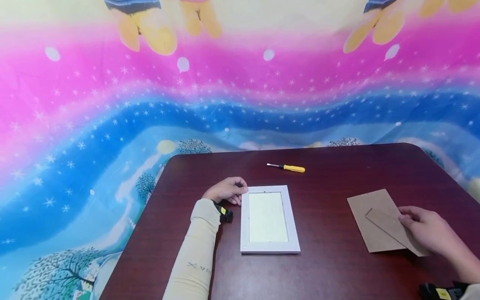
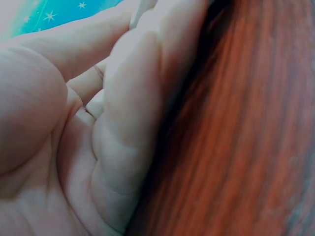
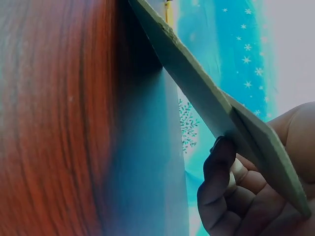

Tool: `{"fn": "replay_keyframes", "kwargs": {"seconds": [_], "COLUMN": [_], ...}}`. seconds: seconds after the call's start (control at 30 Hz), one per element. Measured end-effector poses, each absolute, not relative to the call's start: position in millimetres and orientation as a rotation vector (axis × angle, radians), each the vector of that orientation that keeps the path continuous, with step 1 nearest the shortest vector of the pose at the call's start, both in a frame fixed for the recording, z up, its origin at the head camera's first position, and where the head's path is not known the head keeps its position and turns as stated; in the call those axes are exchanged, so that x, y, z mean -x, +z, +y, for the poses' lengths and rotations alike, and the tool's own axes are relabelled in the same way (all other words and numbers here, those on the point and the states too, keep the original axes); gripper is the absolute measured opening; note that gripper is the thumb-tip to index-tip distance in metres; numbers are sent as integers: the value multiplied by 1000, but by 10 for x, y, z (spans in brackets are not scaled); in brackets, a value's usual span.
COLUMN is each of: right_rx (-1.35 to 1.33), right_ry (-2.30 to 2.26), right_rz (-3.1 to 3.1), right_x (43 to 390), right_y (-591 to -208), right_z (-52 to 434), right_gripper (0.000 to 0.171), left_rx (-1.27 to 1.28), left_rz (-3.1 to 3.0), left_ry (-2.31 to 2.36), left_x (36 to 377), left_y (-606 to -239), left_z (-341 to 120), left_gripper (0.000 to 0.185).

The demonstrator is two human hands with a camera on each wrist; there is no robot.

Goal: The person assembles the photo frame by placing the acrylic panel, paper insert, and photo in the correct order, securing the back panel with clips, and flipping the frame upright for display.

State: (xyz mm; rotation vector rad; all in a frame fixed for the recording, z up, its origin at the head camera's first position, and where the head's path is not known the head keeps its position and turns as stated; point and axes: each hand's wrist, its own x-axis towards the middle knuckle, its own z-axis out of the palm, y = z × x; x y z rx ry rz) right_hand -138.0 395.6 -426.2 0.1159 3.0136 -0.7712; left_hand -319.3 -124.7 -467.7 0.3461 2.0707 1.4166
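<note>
- The white frame lies flat on the dark reddish-brown counter, near its middle, with a short side toward the person.
- Inside its border sits a pale rectangular panel; small dark marks show along the inner edge.
- The left hand is at the upper left corner of the white frame, pinching its edge; in the left wrist view a sliver of something pale shows between the digits, and the rest of the fingers lie close together just above the counter.
- The right hand, well apart from the white frame, pinches a brown board at its right side, thumb on the upper face and fingers curled beneath.
- A narrow brown strip lies slantwise across the brown board, one end reaching past the board's lower right corner, under the right hand.
- In the right wrist view the brown board is tilted, its near end raised off the counter; whether its far end touches down, I cannot tell.
- A screwdriver with a yellow handle lies beyond the white frame, its metal tip pointing left.
- A beige sleeve covers the left forearm, and a black device is strapped at that wrist.
- Behind the counter hangs a pink and blue cloth printed with snowflakes and trees.
</note>
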Motion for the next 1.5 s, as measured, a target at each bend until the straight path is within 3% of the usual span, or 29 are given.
{"fn": "replay_keyframes", "kwargs": {"seconds": [1.5], "right_rx": [-230], "right_ry": [-1244], "right_rz": [2909], "right_x": [1442], "right_y": [-4378], "right_z": [3766], "right_gripper": [54], "left_rx": [-355], "left_rz": [2097], "left_ry": [1404], "left_x": [3228], "left_y": [-4711], "left_z": [-1248], "left_gripper": [23]}}
